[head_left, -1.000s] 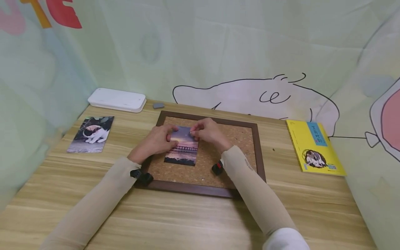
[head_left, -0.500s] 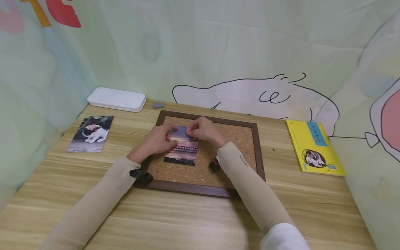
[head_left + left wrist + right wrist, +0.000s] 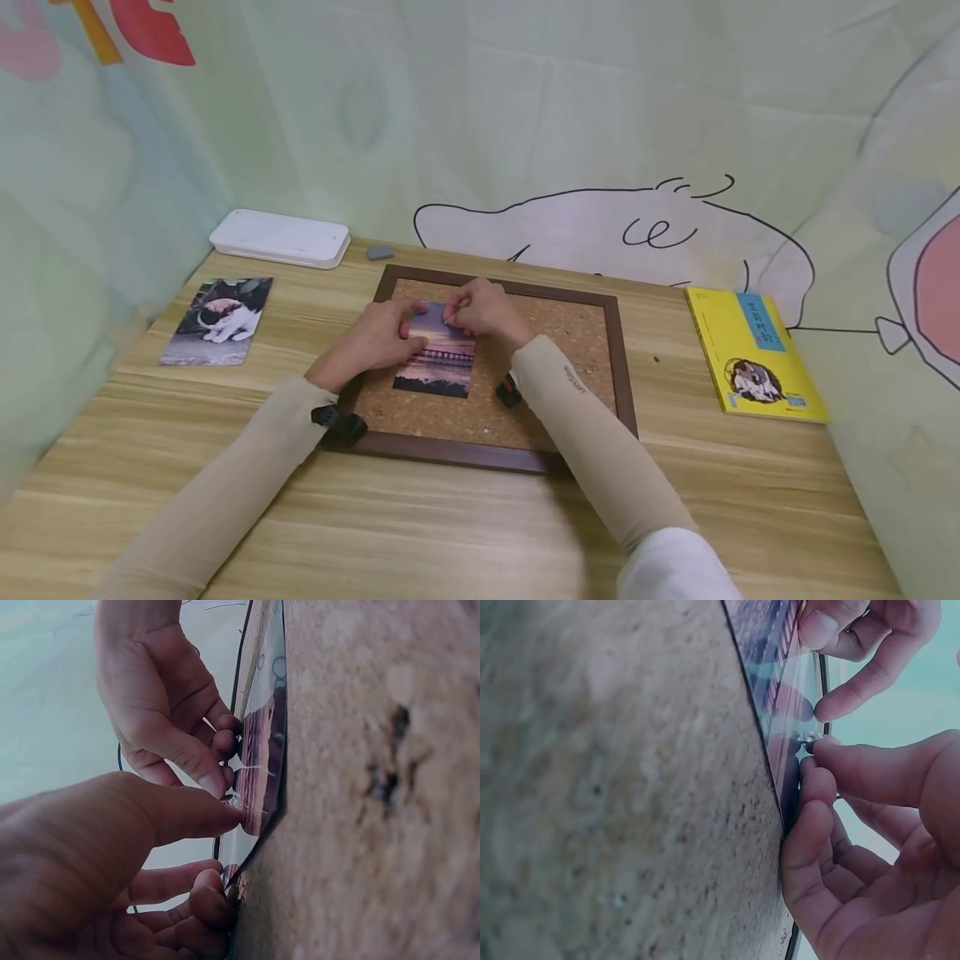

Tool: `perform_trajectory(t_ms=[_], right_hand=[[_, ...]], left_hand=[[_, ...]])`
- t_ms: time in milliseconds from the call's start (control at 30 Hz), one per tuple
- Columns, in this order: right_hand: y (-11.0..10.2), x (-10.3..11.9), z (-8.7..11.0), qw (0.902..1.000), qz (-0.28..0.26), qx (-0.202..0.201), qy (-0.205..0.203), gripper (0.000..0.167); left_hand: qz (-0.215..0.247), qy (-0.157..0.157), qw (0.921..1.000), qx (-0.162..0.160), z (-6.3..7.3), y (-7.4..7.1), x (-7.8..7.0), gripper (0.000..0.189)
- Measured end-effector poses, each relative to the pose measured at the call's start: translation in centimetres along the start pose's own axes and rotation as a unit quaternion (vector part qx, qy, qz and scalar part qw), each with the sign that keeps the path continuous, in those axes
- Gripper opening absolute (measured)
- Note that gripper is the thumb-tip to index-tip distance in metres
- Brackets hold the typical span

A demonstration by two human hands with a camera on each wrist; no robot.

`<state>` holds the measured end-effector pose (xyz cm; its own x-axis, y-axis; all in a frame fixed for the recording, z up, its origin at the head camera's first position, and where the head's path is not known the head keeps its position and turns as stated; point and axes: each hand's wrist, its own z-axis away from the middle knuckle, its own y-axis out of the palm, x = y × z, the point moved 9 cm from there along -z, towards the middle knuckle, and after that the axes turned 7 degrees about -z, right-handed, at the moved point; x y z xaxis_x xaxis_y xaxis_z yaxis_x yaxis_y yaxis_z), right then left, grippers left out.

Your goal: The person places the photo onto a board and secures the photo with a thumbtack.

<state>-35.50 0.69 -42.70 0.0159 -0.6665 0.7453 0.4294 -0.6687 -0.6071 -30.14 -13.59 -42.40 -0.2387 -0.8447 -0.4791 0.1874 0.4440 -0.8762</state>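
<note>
Pinching a small shiny pin (image 3: 811,738) at a glossy sunset photo (image 3: 433,367)

The right hand (image 3: 487,311) grips the pin between thumb and fingertips at the sunset photo's upper part. The left hand (image 3: 377,335), fingers loosely extended, rests its thumb and fingertips on the sunset photo's left side. That photo lies on a rectangular cork board framed in dark brown (image 3: 465,454), left of its middle. A glossy black-and-white cat photo (image 3: 219,321) lies farther left.

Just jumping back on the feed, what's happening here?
A person's left hand presses a sunset photo against a framed corkboard. The right hand pinches a small shiny pin at the photo's upper part; whether it has pierced the photo isn't clear. A cat photo lies off the board.
</note>
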Motion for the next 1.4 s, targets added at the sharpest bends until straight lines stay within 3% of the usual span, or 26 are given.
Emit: perform_trajectory(t_ms=[333, 700, 967, 1400], right_hand=[[0.27, -0.15, -0.34, 0.9988, -0.049, 0.008, 0.0, 0.006], [0.28, 0.27, -0.3, 0.9991, -0.036, 0.011, 0.02, 0.012], [0.41, -0.25, -0.7, 0.9981, -0.025, 0.015, 0.055, 0.031], [0.11, -0.64, -0.61, 0.995, -0.055, 0.034, 0.076, 0.027]], left_hand=[[0.002, -0.005, 1.0, 0.004, 0.01, 0.19, 0.28, 0.056], [-0.004, -0.006, 1.0, 0.0, 0.04, 0.13, 0.25, 0.056], [-0.007, -0.009, 0.9999, 0.005, -0.1, 0.28, 0.37, 0.056], [-0.011, -0.008, 0.9999, 0.004, -0.13, 0.17, 0.2, 0.056]])
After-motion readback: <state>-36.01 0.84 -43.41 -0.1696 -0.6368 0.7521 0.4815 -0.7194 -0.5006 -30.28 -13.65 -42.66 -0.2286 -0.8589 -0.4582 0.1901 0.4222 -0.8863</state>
